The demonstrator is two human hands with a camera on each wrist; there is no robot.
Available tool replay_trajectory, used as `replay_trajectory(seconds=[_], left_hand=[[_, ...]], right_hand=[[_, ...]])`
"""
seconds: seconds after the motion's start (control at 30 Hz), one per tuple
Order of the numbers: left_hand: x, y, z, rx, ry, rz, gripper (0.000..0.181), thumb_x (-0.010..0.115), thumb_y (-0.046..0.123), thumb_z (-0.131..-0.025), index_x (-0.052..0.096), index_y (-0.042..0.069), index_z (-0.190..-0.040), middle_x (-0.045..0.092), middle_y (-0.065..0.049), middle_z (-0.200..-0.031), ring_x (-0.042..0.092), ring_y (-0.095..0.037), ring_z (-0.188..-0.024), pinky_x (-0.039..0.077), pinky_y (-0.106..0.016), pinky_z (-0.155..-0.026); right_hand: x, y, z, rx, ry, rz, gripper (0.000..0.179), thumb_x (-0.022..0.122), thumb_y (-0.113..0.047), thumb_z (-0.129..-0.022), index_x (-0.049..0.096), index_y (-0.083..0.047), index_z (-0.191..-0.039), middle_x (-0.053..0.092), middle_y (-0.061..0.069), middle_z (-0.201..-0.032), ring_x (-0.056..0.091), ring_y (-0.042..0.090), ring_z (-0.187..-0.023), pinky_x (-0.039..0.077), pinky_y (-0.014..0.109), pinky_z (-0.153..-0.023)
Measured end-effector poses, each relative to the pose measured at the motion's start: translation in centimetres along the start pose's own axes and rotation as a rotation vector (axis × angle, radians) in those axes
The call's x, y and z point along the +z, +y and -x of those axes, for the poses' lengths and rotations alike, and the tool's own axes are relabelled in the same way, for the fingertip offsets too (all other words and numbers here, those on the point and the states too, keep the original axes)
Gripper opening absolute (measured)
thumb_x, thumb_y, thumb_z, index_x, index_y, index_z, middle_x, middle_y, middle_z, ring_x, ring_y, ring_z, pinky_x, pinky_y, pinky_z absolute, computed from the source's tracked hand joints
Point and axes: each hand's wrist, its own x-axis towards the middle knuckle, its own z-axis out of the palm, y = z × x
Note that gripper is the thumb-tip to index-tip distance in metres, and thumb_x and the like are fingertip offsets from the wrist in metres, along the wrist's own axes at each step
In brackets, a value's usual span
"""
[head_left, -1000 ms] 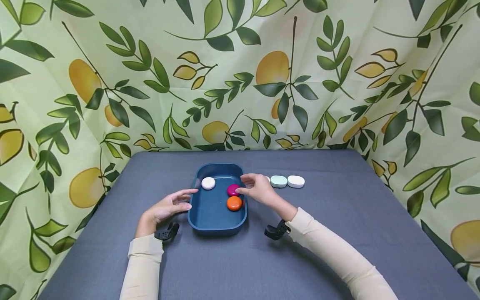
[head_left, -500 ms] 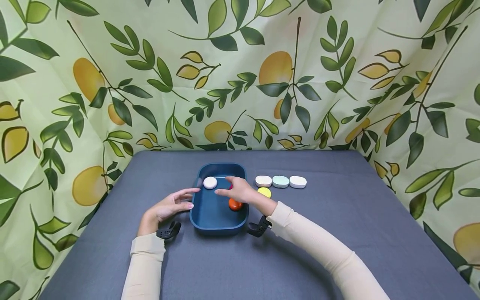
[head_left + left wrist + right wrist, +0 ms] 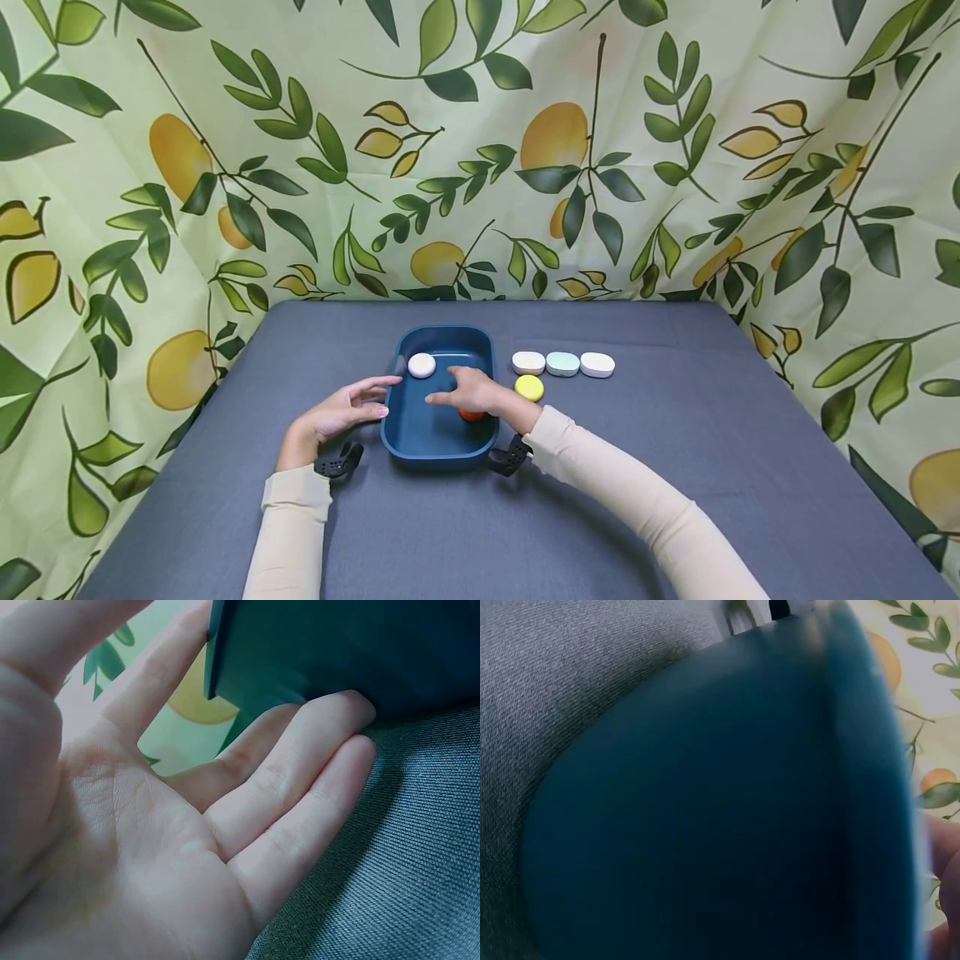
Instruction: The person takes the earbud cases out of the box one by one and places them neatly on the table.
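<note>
A dark blue rectangular bin [image 3: 438, 460] with rounded corners stands on the table. My left hand [image 3: 345, 410] is at its left side, fingers relaxed; in the left wrist view its fingertips rest against the bin's wall [image 3: 337, 645]. My right hand [image 3: 471, 392] reaches over the right rim into the bin, thumb and index finger spread apart. Beneath it, a round orange piece [image 3: 471, 415] shows only in part, and the magenta piece is hidden. A round white piece [image 3: 422, 365] lies near the bin's back left. In the right wrist view the bin's outer wall [image 3: 690, 825] blocks most of the hand.
Right of the bin, a row of small oval pieces lies on the grey table [image 3: 637, 467]: an off-white one [image 3: 528, 362], a pale mint one [image 3: 562, 363] and a white one [image 3: 597, 365]. A round yellow piece [image 3: 529, 387] is in front of them. Leaf-patterned cloth [image 3: 465, 167] hangs behind.
My right hand has moved left from the bin's right rim to over its inside, then slightly lower. The magenta piece became covered and the yellow one came into sight. My left hand stays put.
</note>
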Motion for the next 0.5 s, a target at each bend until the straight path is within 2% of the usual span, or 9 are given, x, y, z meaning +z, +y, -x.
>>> replay_trajectory(seconds=[0.23, 0.5], left_hand=[[-0.02, -0.03, 0.09, -0.009, 0.003, -0.002, 0.064, 0.062, 0.02, -0.093, 0.033, 0.007, -0.148, 0.032, -0.029, -0.151, 0.038, -0.045, -0.136, 0.037, -0.059, -0.11], [0.03, 0.01, 0.07, 0.004, -0.003, 0.003, 0.063, 0.061, 0.018, -0.094, 0.033, 0.005, -0.148, 0.032, -0.029, -0.15, 0.039, -0.044, -0.135, 0.038, -0.057, -0.11]], right_hand=[[0.15, 0.17, 0.14, -0.083, -0.037, 0.065, 0.078, 0.067, -0.044, -0.087, 0.038, -0.001, -0.145, 0.045, 0.018, -0.149, 0.046, 0.03, -0.137, 0.039, 0.047, -0.113], [0.08, 0.07, 0.41, -0.189, -0.125, 0.13, 0.078, 0.067, -0.043, -0.087, 0.038, -0.001, -0.146, 0.047, 0.015, -0.148, 0.048, 0.029, -0.136, 0.041, 0.046, -0.112]])
